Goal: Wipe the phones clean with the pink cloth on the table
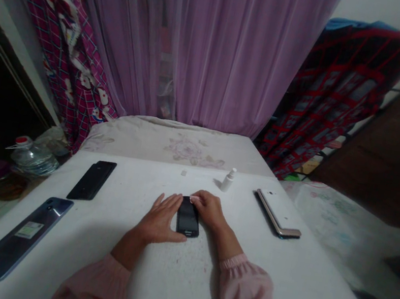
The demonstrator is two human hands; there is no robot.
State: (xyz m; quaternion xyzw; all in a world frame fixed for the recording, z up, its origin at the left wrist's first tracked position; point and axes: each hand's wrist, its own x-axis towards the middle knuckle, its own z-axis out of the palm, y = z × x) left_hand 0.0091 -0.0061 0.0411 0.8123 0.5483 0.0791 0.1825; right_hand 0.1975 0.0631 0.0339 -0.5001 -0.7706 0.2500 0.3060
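Observation:
A small black phone [188, 218] lies face up on the white tabletop, its dark screen showing. My left hand [161, 219] rests at its left side with fingers stretched and spread. The fingertips touch the upper left edge, and the thumb reaches along the lower left corner. At the phone's upper right, my right hand [210, 208] has its fingers closed on a small pale cloth [196, 199], pressed against the top of the phone. Most of the cloth is hidden under the fingers. A white spray bottle [228, 181] stands upright beyond my right hand.
On the left lie a black phone [92, 181] and a dark blue phone [22, 238] with a label. Stacked phones [278, 214] lie at the right. A tiny pale square [184, 173] is farther back. A water jug [34, 156] stands past the left edge; purple curtains [226, 46] hang behind.

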